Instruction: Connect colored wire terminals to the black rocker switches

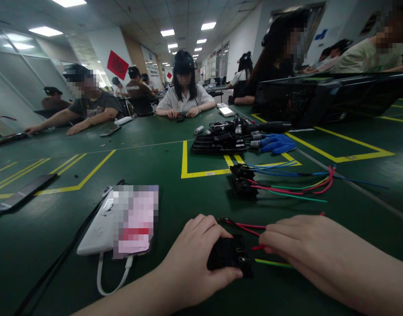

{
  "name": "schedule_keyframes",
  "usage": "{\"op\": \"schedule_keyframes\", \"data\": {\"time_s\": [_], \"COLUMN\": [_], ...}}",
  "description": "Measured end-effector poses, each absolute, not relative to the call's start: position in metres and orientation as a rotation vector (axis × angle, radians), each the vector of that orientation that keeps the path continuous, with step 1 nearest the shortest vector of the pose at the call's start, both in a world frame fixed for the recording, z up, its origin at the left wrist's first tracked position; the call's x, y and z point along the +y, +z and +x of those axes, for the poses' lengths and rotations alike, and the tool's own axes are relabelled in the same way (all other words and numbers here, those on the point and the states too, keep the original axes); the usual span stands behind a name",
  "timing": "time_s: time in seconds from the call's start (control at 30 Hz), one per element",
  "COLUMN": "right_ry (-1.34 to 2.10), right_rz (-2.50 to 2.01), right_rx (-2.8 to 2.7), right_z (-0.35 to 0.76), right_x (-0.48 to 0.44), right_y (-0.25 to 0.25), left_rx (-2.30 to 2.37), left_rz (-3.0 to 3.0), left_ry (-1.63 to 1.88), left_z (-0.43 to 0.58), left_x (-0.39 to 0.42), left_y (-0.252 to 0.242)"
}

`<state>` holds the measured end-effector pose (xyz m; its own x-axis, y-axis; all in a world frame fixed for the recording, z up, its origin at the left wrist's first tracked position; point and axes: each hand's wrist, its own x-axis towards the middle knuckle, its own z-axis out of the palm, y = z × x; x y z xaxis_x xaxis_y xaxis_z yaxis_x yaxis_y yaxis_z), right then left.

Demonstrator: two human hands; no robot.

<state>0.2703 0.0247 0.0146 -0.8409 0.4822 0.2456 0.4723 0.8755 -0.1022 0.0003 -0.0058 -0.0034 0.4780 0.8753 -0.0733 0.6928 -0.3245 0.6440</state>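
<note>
My left hand (204, 259) grips a black power socket (229, 254) between thumb and fingers, just above the green table. Metal terminals show on the socket's right side. Closed on red wires (259, 247), my right hand (287, 241) is close to those terminals; its fingertips are partly hidden. A red wire runs up to the socket's side, but I cannot tell whether it is seated on the terminal. Below it a yellow-green wire (274, 263) passes under my right hand. Beyond my hands lie black sockets (244, 186) with blue, red and green wires.
A white power bank (96, 228) lies left beside a phone (138, 219) joined by a white cable. Further back are a black slotted panel (217, 144), blue gloves (277, 143) and tangled cables. A large black case (287, 101) stands back right. Several people sit around the table.
</note>
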Motion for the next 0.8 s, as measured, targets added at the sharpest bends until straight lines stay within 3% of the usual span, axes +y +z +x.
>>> {"op": "schedule_keyframes", "data": {"time_s": [0.1, 0.17, 0.27, 0.53, 0.8], "right_ry": [-0.423, -0.568, -0.578, -0.186, -0.608], "right_rz": [-0.574, -0.553, -0.606, -0.729, -0.549], "right_rx": [-2.653, -2.581, -2.543, -2.807, -2.615], "right_z": [0.267, 0.264, 0.263, 0.273, 0.265], "right_x": [0.015, 0.010, 0.011, 0.021, 0.011], "right_y": [0.016, 0.014, 0.010, 0.005, 0.017], "left_rx": [1.292, 1.288, 1.291, 1.291, 1.302], "left_rz": [2.131, 2.132, 2.126, 2.108, 2.079], "left_ry": [0.394, 0.395, 0.389, 0.415, 0.407], "left_z": [0.001, 0.001, 0.001, 0.000, 0.002], "left_x": [-0.006, -0.007, -0.007, -0.005, -0.005], "left_y": [-0.004, -0.005, -0.005, -0.008, -0.004]}}
